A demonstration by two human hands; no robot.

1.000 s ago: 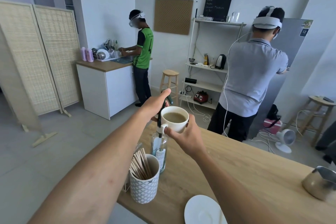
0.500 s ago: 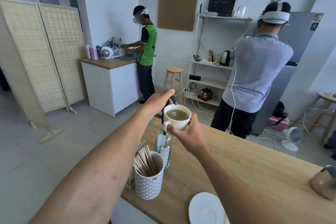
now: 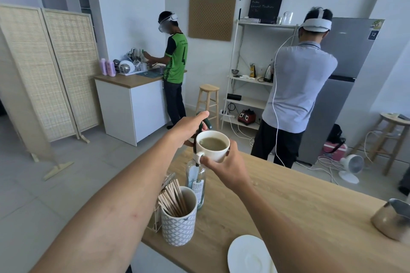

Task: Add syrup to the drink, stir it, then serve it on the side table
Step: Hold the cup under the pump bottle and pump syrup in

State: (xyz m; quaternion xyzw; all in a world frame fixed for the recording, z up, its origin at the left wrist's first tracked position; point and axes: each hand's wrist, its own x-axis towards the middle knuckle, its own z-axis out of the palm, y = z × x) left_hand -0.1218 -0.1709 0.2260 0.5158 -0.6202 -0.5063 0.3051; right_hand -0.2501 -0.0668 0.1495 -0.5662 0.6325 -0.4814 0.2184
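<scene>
We've got the cup (image 3: 213, 146) gripped in our right hand (image 3: 228, 167), held up right under the pump (image 3: 203, 125) of the syrup bottle (image 3: 196, 180) by the counter's (image 3: 288, 201) left edge. Our left hand (image 3: 188, 128) is closed on the pump top, ready to squirt. The nozzle's hidden behind the cup, and there's no telling if syrup is coming out.

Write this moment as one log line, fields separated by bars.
step: adding syrup | left hand: on syrup bottle pump | right hand: holding cup at pump
</scene>
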